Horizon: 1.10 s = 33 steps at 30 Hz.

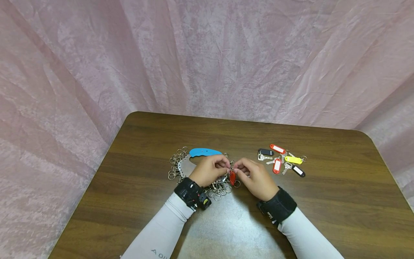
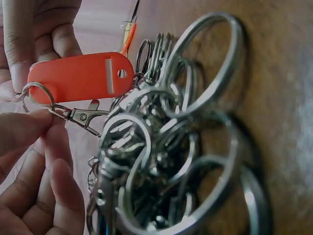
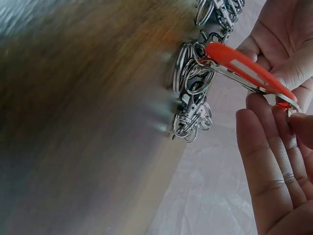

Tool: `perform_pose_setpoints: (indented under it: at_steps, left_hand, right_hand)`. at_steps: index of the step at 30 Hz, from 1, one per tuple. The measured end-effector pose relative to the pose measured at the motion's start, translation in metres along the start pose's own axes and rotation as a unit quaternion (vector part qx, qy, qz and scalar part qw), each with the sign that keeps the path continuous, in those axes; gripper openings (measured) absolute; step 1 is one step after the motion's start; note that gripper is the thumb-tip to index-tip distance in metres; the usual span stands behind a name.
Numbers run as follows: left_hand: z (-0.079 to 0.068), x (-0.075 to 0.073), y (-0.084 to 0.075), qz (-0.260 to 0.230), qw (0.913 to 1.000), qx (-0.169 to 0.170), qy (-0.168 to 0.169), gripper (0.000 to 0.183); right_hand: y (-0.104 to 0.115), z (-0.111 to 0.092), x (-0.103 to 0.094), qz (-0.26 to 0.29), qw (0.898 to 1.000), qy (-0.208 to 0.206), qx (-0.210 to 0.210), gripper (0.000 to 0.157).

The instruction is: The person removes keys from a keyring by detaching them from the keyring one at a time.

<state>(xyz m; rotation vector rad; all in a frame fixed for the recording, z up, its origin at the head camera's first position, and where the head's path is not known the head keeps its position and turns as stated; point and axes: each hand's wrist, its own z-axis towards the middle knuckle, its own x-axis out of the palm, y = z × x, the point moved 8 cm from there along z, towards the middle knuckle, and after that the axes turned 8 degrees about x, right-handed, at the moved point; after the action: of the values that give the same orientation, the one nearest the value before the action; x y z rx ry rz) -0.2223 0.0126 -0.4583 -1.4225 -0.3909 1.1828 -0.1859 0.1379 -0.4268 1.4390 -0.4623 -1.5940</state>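
Observation:
In the head view, my left hand (image 1: 208, 168) and right hand (image 1: 257, 177) meet over the right side of a metal plate (image 1: 185, 166) with a blue handle (image 1: 205, 152). Swivel clasps with split rings crowd its rim. A red key tag (image 1: 232, 178) hangs between the fingertips. Close up in the left wrist view, a split ring (image 2: 34, 84) joins the tag to a swivel clasp (image 2: 84, 117). Left thumb and finger pinch this ring near the clasp, while right fingertips pinch its other side. Fingers partly cover the ring in the right wrist view.
Right of the hands lie loose keys (image 1: 265, 157) with tags: a yellow tag (image 1: 293, 160), red tags (image 1: 277, 166) and black tags (image 1: 298, 171). The brown wooden table (image 1: 136, 172) ends at a pink curtain (image 1: 207, 57) behind it.

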Motion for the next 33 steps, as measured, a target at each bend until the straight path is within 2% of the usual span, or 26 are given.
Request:
perform_pose_setpoints:
  at_steps: [12, 21, 27, 33]
  left_hand:
    - [-0.001, 0.006, -0.003, -0.006, 0.9993, 0.018, 0.033, 0.014]
    - [0.001, 0.006, -0.005, -0.006, 0.9991, 0.026, 0.034, 0.013]
    - [0.0, 0.004, -0.002, -0.017, 0.9996, 0.009, 0.022, 0.013]
    - [-0.002, 0.003, 0.005, 0.001, 0.9996, -0.021, 0.018, 0.011]
  right_hand:
    - [-0.003, 0.0, 0.0, -0.018, 1.0, -0.001, 0.009, 0.011]
    - [-0.004, 0.0, 0.001, -0.031, 0.999, 0.002, 0.012, 0.01]
    - [-0.004, -0.001, 0.002, -0.04, 0.999, 0.001, 0.013, 0.009]
    - [-0.001, -0.002, 0.002, -0.046, 0.999, -0.001, -0.002, 0.01]
